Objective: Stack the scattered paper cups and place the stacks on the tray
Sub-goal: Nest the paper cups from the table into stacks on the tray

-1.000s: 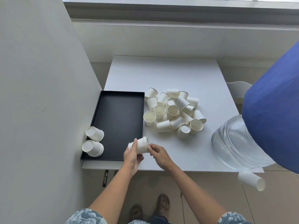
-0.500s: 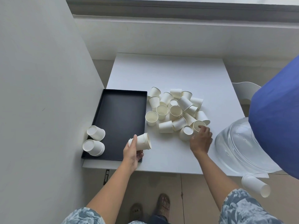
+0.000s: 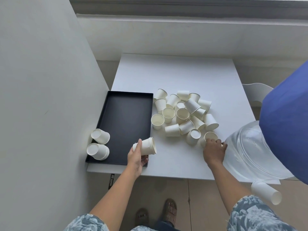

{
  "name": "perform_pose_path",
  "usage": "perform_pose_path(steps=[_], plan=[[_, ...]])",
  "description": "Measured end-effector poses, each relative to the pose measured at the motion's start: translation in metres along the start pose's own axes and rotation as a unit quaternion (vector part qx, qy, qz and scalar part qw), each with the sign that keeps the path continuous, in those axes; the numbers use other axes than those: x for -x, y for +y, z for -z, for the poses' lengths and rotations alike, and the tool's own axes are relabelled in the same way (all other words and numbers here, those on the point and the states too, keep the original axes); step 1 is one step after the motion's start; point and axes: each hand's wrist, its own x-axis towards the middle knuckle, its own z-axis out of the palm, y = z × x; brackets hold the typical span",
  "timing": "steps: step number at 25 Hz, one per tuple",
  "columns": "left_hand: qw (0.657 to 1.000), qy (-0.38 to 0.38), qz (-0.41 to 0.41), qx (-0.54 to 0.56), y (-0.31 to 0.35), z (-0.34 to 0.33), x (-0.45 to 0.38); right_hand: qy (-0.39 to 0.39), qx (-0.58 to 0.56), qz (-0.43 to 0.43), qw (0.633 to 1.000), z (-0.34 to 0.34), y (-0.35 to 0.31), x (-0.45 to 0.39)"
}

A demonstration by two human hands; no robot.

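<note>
Tray (image 3: 126, 120) middle lies open; 2 cup stacks (image 3: 99, 144) block its left edge, wall (image 3: 41, 97) beside

White paper cups (image 3: 182, 114) lie jumbled (some upright, some tipped) beside the black tray (image 3: 126, 117); two short stacks (image 3: 99, 145) lie sideways at its left edge.

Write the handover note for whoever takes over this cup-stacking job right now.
Left hand: holds a short nested stack of cups on its side over the black tray's near right corner.
Right hand: closing on one loose cup at the pile's near edge.
Done: two stacks lie at the tray's near left corner.
Left: nest the pile of loose cups, then move every stack to the tray.
</note>
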Motion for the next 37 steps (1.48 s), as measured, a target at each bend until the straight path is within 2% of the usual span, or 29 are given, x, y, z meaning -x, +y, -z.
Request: perform_pose_path(steps=[2, 4, 6, 8, 12, 15, 26, 32, 34, 37], plan=[[1.000, 0.002, 0.000, 0.001, 0.000, 0.000, 0.001, 0.064, -0.148, -0.093, 0.982, -0.005, -0.008, 0.020], [1.000, 0.001, -0.001, 0.003, 0.000, -0.001, 0.003, 0.132, -0.264, -0.177, 0.939, -0.006, -0.020, 0.037], [1.000, 0.001, -0.003, 0.002, 0.000, -0.002, 0.004, 0.171, -0.333, -0.208, 0.903, -0.001, -0.036, 0.051], [1.000, 0.001, -0.006, 0.001, 0.000, -0.003, 0.005, 0.184, -0.401, -0.186, 0.878, 0.009, -0.055, 0.059], [1.000, -0.007, -0.002, -0.007, -0.005, -0.008, 0.009, 0.183, -0.495, -0.059, 0.847, 0.032, -0.090, 0.071], [1.000, -0.008, -0.002, -0.003, -0.008, -0.011, 0.010, 0.138, -0.561, 0.005, 0.817, 0.038, -0.110, 0.080], [0.999, -0.044, 0.003, -0.006, -0.012, -0.014, 0.006, -0.060, -0.650, 0.077, 0.754, 0.035, -0.145, 0.113], [0.999, -0.020, 0.016, 0.028, -0.012, -0.011, 0.001, -0.120, -0.634, 0.145, 0.750, 0.030, -0.131, 0.102], [0.999, -0.015, 0.019, 0.033, -0.011, -0.012, 0.000, -0.102, -0.601, 0.153, 0.778, 0.026, -0.121, 0.088], [0.999, -0.005, 0.020, 0.037, -0.008, -0.012, -0.002, -0.032, -0.512, 0.067, 0.856, 0.017, -0.102, 0.058]])
